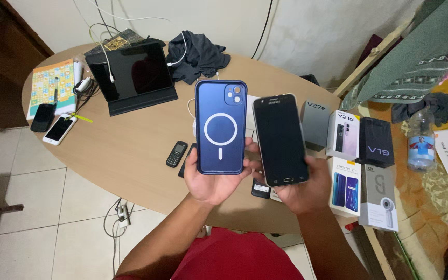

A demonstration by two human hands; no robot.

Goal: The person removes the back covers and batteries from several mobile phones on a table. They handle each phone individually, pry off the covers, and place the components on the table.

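Observation:
My left hand holds up a smartphone in a dark blue case, back side facing me, with a white ring marking and a square camera block. Right beside it, my right hand holds a black smartphone with its dark screen toward me. Both phones are upright above the round wooden table, almost touching each other. A small black keypad phone lies on the table just left of my left hand.
A black tablet stands at the back with cables and a dark cloth. Two phones and a colourful booklet lie far left. Several phone boxes sit on the right, with a plastic bottle on a patterned bed.

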